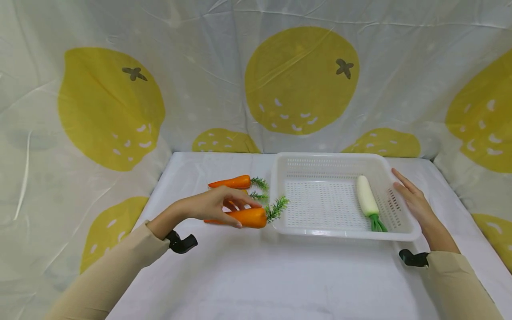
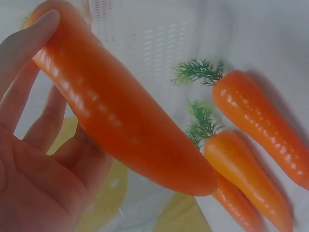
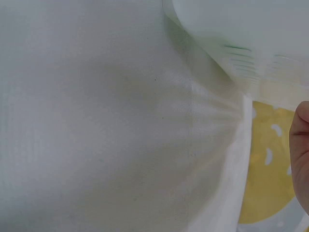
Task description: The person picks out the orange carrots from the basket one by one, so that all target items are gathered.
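In the head view my left hand [image 1: 226,204] holds an orange carrot [image 1: 252,218] by its thick end, thumb on the near side. The carrot's green leafy top overlaps the left rim of a white basket [image 1: 308,232]. Close up in the left wrist view, the same carrot [image 2: 116,106] slants with its tip down to the right. My right hand [image 1: 418,204] touches the basket's right side, its visible fingers straight along the rim. A white radish [image 1: 365,195] with green stems lies inside, near that side.
Beyond my left hand lies another orange carrot [image 1: 236,182]. The left wrist view shows a yellowish carrot [image 2: 241,169] beside it, partly covering one more orange carrot [image 2: 236,208]. A lemon-print curtain [image 1: 208,89] hangs behind the white-covered table [image 1: 256,275].
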Demonstrator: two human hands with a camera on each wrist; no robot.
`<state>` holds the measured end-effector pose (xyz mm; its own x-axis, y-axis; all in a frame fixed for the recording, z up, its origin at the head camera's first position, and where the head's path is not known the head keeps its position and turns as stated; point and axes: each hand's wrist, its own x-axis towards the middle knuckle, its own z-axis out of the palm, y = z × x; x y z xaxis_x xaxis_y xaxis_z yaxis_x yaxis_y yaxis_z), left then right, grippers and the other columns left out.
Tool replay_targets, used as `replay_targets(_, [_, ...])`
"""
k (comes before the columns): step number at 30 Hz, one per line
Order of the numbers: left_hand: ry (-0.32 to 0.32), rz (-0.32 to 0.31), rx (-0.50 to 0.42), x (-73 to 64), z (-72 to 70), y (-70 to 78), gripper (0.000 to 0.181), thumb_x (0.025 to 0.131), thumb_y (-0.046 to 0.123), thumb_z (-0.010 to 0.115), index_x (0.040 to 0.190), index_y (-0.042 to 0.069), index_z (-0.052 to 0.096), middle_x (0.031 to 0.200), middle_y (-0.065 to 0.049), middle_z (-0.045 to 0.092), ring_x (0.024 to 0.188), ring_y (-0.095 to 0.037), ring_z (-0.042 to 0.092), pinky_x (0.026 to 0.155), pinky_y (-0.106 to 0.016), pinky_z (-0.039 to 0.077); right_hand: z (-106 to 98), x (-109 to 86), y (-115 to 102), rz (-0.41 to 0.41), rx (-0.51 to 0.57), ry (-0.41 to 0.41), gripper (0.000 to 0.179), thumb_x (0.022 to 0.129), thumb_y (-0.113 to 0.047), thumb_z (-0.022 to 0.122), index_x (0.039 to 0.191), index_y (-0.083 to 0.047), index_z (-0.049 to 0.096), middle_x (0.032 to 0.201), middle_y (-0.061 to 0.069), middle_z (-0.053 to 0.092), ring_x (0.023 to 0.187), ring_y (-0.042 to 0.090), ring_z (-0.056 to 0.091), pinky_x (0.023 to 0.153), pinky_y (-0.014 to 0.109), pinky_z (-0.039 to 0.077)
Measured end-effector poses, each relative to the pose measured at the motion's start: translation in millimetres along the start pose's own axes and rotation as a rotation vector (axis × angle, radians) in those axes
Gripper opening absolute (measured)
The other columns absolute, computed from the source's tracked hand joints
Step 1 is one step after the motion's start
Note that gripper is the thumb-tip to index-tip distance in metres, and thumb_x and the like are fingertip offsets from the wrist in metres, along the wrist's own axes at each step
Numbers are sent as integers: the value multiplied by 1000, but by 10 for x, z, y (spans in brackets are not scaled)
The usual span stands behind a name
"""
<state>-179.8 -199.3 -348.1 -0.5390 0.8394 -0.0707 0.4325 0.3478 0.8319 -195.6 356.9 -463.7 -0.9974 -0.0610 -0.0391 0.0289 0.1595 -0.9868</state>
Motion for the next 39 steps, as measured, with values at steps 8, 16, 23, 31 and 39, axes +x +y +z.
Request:
replay_targets(8, [29,-54,29,-237,55,-201,53,83,9,82,132,20,66,130,8,63,107,-19,60,94,-38,52,-11,3,8,39,-24,3,56,107,-35,45,158,-39,22,159,-9,30,99,-16,52,76,9,48])
replay_targets(16, [57,-98,4,-383,223,-456,52,83,7,81,132,18,66,131,8,62,110,-17,60,94,-38,52,-1,-8,0,59,-69,4,56,107,-41,44,157,-42,19,165,0,17,101,-14,48,76,9,48])
replay_targets(23, [43,-53,7,-407,362,-701,50,85,4,79,132,13,66,127,4,66,105,-17,62,91,-37,54,2,7,17,61,-24,-2,57,107,-38,44,158,-41,20,165,0,18,98,-15,50,75,10,49])
replay_targets(31, [69,-40,2,-374,489,-835,49,82,3,82,129,8,68,127,-3,66,104,-18,62,91,-40,54,-5,6,5,30,-20,-18,56,107,-36,43,158,-39,20,163,-5,23,99,-16,51,76,10,49])
replay_targets(39, [97,-19,53,-322,580,-860,47,80,2,83,125,5,69,124,-7,67,102,-19,62,89,-45,54,5,4,-8,27,-15,-11,56,107,-36,44,158,-40,21,163,-5,23,99,-15,50,77,9,48])
